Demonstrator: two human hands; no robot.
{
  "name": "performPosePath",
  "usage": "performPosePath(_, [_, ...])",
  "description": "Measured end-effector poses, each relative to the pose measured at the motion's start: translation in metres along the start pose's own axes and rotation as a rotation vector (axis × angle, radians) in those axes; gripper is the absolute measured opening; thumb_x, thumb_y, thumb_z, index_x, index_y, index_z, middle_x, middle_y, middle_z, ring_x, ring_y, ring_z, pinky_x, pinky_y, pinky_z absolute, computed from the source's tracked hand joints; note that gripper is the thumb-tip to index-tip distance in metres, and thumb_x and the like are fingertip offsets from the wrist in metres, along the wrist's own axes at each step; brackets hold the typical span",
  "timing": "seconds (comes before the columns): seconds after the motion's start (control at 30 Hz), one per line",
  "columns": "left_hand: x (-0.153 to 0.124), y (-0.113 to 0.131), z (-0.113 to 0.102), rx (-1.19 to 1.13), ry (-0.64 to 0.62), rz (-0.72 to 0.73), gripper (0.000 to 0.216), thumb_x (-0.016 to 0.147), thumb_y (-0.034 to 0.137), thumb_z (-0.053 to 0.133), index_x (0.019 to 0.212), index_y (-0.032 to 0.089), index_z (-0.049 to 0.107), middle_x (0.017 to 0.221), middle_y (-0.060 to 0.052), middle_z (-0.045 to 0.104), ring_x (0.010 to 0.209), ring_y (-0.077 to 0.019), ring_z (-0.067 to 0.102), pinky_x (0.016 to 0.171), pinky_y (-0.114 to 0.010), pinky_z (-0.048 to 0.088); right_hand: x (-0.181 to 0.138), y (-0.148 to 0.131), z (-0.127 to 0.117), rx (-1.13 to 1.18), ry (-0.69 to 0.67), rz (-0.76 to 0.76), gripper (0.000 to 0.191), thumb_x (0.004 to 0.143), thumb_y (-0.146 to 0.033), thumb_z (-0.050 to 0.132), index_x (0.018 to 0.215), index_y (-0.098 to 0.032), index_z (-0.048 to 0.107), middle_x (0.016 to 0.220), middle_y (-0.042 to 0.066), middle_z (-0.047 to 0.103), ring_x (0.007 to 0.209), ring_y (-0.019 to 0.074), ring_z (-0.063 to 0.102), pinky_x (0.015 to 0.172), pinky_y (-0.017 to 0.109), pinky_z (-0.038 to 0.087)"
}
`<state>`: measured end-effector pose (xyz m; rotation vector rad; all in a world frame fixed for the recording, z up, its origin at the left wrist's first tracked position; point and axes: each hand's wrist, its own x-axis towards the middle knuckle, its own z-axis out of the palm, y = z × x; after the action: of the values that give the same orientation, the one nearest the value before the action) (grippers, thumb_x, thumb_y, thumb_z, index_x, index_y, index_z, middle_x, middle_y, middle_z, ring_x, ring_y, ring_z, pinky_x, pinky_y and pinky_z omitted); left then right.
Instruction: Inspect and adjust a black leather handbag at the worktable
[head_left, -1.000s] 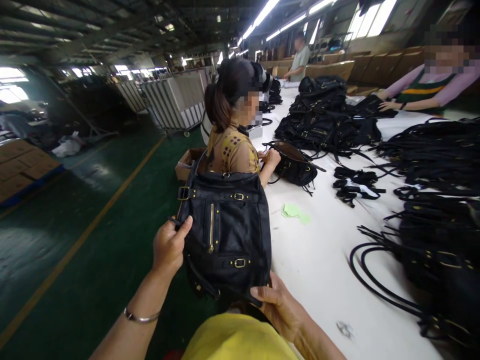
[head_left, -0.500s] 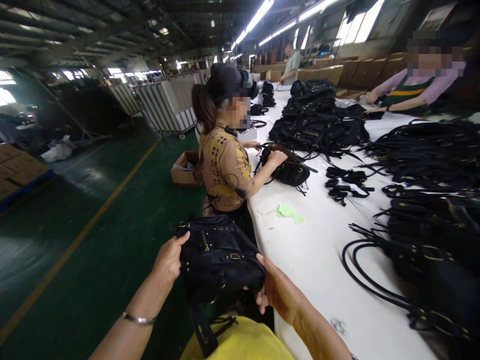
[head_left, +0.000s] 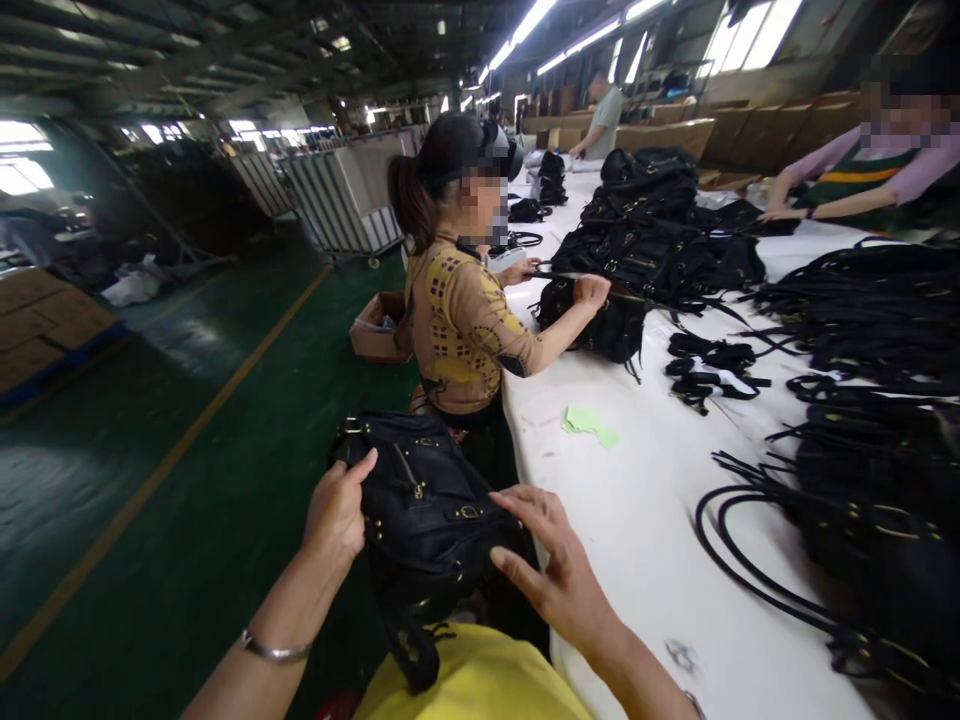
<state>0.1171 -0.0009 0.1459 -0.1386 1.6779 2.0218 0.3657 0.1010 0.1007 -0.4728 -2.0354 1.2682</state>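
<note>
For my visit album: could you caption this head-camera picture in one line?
At a long white table, the left hand holds a black handbag while the open right hand hovers beside it.

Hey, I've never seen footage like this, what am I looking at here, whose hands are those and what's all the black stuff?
This is one picture from a camera worn on a worker's head, looking forward and down. The two bare hands at the bottom are that worker's own. The left hand grips the side of a black handbag held off the table's edge; the right hand is spread open at its other side. On the long white table lie piles of black bags, loose black straps and a green slip of paper. A co-worker beside handles another bag.
</note>
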Motion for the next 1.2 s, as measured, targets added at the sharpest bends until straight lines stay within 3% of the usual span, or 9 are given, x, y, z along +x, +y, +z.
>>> performPosePath(0.13, [-0.006,0.008,0.009,-0.096,0.004,0.007,0.027,0.079,0.008,0.068,0.105,0.016,0.071,0.098,-0.008,0.075,0.094,-0.0236,0.071,0.096,-0.04,0.057,0.001,-0.01,0.007,-0.023,-0.119,-0.187,0.017,0.094,-0.014,0.053,0.101,-0.025,0.065,0.092,0.004,0.065,0.092,0.0222,0.057,0.086,0.041,0.043])
performPosePath(0.2, [-0.008,0.013,0.012,-0.147,0.01,-0.06,0.029,0.081,0.007,0.063,0.108,0.014,0.07,0.101,-0.009,0.074,0.095,-0.0228,0.071,0.097,-0.038,0.056,-0.001,-0.011,0.009,0.02,-0.139,-0.2,0.022,0.096,-0.011,0.047,0.088,-0.023,0.063,0.082,0.003,0.063,0.084,0.0199,0.057,0.079,0.038,0.042])
performPosePath(0.57, [-0.015,0.021,0.02,-0.238,0.052,-0.155,0.034,0.084,0.009,0.056,0.117,0.006,0.067,0.097,-0.012,0.075,0.094,-0.0244,0.071,0.094,-0.037,0.058,-0.005,-0.018,0.002,0.102,-0.27,-0.184,0.024,0.095,-0.014,0.048,0.088,-0.023,0.069,0.082,0.005,0.064,0.083,0.021,0.06,0.078,0.038,0.046])
performPosePath(0.83, [-0.002,0.021,0.011,-0.198,0.099,-0.268,0.039,0.085,0.011,0.053,0.121,0.006,0.064,0.088,-0.012,0.075,0.085,-0.026,0.072,0.088,-0.043,0.06,0.006,-0.046,-0.036,0.445,0.068,0.173,0.024,0.089,-0.04,0.067,0.11,-0.028,0.071,0.115,0.01,0.062,0.111,0.0297,0.057,0.097,0.043,0.045])
performPosePath(0.9, [0.0,0.021,0.008,-0.197,0.112,-0.31,0.041,0.084,0.011,0.053,0.123,0.007,0.063,0.087,-0.011,0.075,0.082,-0.0264,0.073,0.086,-0.044,0.06,0.009,-0.071,-0.045,0.624,-0.04,0.199,0.029,0.087,-0.048,0.068,0.105,-0.027,0.073,0.108,0.011,0.064,0.103,0.03,0.06,0.092,0.043,0.047])
performPosePath(1.03, [0.002,0.015,0.006,-0.181,0.106,-0.366,0.037,0.084,0.012,0.054,0.12,0.008,0.064,0.083,-0.011,0.074,0.078,-0.0273,0.073,0.083,-0.046,0.061,0.017,-0.082,-0.042,0.778,-0.581,0.256,0.042,0.083,-0.057,0.067,0.108,-0.024,0.075,0.1,0.012,0.07,0.095,0.0307,0.065,0.089,0.047,0.051])
performPosePath(1.1, [0.005,0.011,0.005,-0.164,0.144,-0.371,0.037,0.082,0.011,0.056,0.118,0.009,0.065,0.077,-0.01,0.073,0.076,-0.0273,0.073,0.083,-0.045,0.061,0.022,-0.055,-0.035,0.526,-0.383,0.326,0.043,0.081,-0.05,0.068,0.115,-0.023,0.07,0.107,0.013,0.068,0.1,0.0323,0.063,0.091,0.052,0.051])
performPosePath(1.13, [0.006,0.01,0.004,-0.16,0.16,-0.362,0.038,0.08,0.009,0.058,0.118,0.009,0.065,0.075,-0.009,0.073,0.076,-0.0271,0.073,0.083,-0.045,0.061,0.024,-0.037,-0.034,0.306,-0.102,0.315,0.038,0.082,-0.043,0.065,0.113,-0.023,0.069,0.107,0.014,0.066,0.101,0.0329,0.062,0.09,0.054,0.051])
performPosePath(1.2, [0.011,0.008,0.0,-0.154,0.187,-0.333,0.041,0.078,0.007,0.06,0.119,0.009,0.064,0.073,-0.008,0.072,0.076,-0.0272,0.073,0.084,-0.045,0.061,0.026,-0.002,-0.035,-0.128,0.232,0.191,0.033,0.082,-0.028,0.058,0.113,-0.021,0.066,0.117,0.016,0.061,0.112,0.0353,0.055,0.098,0.06,0.045])
